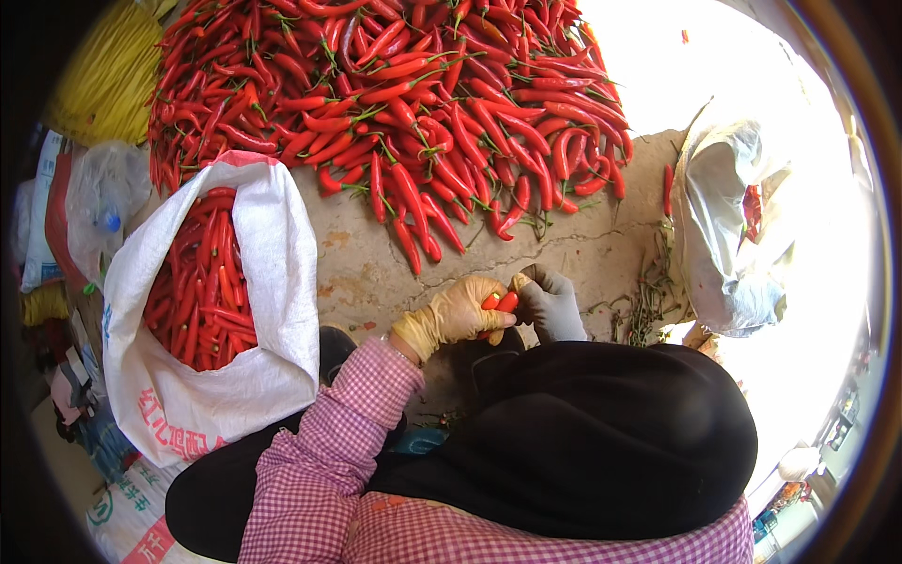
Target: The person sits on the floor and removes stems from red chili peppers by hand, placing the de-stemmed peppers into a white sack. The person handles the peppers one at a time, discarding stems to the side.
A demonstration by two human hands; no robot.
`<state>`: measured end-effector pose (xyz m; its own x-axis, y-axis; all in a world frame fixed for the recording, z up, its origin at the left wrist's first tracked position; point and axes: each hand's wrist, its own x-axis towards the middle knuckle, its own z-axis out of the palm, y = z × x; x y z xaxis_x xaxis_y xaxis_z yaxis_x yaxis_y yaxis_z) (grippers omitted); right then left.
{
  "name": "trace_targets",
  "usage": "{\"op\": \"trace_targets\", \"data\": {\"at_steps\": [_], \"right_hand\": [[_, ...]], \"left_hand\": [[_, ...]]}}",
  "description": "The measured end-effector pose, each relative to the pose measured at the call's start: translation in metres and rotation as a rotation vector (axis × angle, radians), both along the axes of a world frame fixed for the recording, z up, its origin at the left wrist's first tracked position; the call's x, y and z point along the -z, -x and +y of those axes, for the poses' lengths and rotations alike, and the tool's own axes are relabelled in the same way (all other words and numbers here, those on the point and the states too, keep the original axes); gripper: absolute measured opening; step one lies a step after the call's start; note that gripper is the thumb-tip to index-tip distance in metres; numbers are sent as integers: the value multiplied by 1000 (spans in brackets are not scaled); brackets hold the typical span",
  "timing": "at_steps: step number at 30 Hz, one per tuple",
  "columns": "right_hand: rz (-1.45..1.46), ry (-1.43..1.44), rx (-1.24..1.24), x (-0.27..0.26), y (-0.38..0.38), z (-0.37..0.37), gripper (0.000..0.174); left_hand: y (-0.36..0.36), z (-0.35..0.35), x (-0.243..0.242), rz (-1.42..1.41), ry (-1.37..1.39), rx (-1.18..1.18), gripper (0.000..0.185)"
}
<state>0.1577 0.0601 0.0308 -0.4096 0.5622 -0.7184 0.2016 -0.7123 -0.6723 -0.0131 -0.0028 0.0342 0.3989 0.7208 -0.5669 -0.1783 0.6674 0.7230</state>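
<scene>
My left hand [454, 310], in a thin yellowish glove, grips a few red chili peppers [507, 302], their ends poking out by the thumb. Close beside them is my right hand [550, 299], in a grey coated work glove, with its fingers curled inward. Whether anything is pinched in those fingers is hidden. Beyond both hands a large heap of red chilies [423, 106] with green stems spreads over the concrete floor [352, 240]. To the left, a white woven sack [282, 233] with its mouth rolled back holds many chilies [204, 296], most showing no stems.
Cut-off green stems [645, 303] litter the floor at right, beside another pale woven sack [726, 233] with some red inside. A yellow mesh sack [106, 70] and a clear plastic bag [109, 204] are at far left. My knee under black cloth [599, 437] rises in front.
</scene>
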Motion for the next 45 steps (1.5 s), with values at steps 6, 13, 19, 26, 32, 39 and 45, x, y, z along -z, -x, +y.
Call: {"op": "trace_targets", "data": {"at_steps": [6,13,19,26,32,39,45], "right_hand": [[-38,77,23,4,-4,-2,18],[103,-263,-137,7,-13,8,22],[-200,-1036,-703,2,-18,19,18],[-343,-1155,-738,10,-14,29,16],[-523,-1769,-1146,21,22,80,34],[-162,-1670,-812,14,4,38,35],[315,-1345,-848,6,-1,5,27]], "left_hand": [[-11,4,0,196,-133,108,11],[-6,-1,7,132,58,-189,15],[-3,1,10,180,76,-28,13],[1,-5,13,-10,24,-120,14],[2,-7,20,-320,144,-691,15],[0,-8,27,-120,218,-664,23],[0,-12,37,-401,244,-634,25]]}}
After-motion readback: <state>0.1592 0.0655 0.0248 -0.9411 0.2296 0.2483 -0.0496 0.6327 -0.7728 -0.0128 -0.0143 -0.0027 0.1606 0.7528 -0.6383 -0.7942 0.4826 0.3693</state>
